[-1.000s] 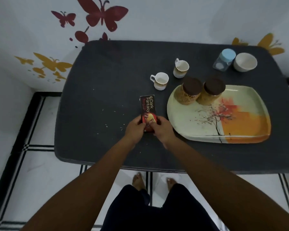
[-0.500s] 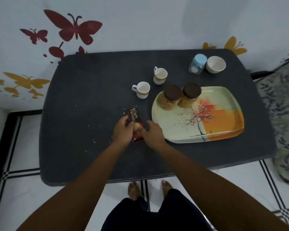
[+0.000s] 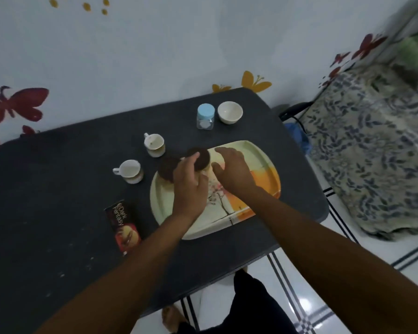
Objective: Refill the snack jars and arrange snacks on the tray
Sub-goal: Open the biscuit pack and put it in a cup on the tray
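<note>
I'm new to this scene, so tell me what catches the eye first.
Both hands, left and right, reach over the tree-painted tray toward two brown-lidded jars at its far left end. A dark biscuit pack lies on the table left of the tray, untouched.

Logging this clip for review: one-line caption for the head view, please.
Both hands, left and right, reach the brown-lidded jar on the tray; biscuit pack lies on the table.
</note>
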{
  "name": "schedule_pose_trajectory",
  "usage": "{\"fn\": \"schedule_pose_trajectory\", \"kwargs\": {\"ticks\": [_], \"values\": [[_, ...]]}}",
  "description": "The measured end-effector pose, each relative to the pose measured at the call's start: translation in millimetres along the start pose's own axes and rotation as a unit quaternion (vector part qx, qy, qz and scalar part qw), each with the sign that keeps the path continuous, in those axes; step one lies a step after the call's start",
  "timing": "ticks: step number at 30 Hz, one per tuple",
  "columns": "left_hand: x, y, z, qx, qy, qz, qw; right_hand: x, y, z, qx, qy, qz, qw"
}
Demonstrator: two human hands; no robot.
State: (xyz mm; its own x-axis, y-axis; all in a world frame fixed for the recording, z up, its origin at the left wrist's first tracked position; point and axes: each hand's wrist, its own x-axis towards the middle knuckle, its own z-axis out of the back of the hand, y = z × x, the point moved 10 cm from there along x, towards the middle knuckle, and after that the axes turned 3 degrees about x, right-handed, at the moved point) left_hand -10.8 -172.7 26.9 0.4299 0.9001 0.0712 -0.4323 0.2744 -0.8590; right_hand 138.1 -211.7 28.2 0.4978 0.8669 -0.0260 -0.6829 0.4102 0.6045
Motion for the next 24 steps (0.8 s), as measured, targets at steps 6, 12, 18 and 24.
{"fn": "schedule_pose_trajectory", "kwargs": {"ticks": [6,12,18,24], "values": [[33,-7,-102,0.072,0.032,0.0,0.997,87,-70,30,-0.038,0.028,0.026,0.999],[53,24,-200,0.221,0.107,-0.003,0.969,177,-108,12,-0.132,0.071,0.093,0.984],[66,76,-230,0.38,0.166,0.023,0.91,237,-135,-29,-0.21,0.109,0.107,0.966],[75,97,-238,0.449,0.165,0.005,0.878,284,-133,-50,-0.283,0.08,0.123,0.948]]}}
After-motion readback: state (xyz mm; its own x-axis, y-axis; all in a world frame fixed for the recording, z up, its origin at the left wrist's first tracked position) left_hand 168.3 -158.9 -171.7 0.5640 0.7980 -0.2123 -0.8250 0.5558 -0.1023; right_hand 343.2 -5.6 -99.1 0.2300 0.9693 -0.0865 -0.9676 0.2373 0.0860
